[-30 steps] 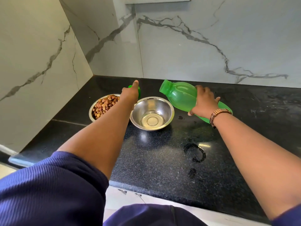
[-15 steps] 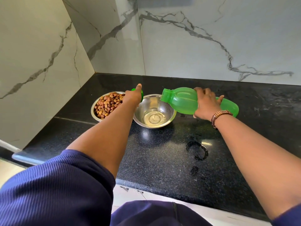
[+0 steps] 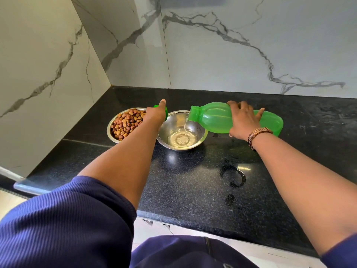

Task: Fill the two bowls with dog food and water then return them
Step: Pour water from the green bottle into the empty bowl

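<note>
Two steel bowls stand side by side on the black counter. The left bowl (image 3: 110, 132) is full of brown dog food. The right bowl (image 3: 201, 138) holds a little water at its bottom. My right hand (image 3: 243, 120) grips a green plastic bottle (image 3: 214, 118) tipped nearly flat, its open mouth over the right bowl's rim, and a thin stream of water runs into the bowl. My left hand (image 3: 155, 116) is closed on the green bottle cap (image 3: 165, 115), between the two bowls at their far rims.
The black granite counter (image 3: 193, 190) meets white marble walls at the back and left. Wet marks (image 3: 233, 176) lie on the counter near its middle right. The counter's front edge (image 3: 212, 229) is close to my body.
The bottle has tipped down from raised to nearly flat over the right bowl. Water now streams out and has begun to pool in the bowl. My left hand has stayed put.
</note>
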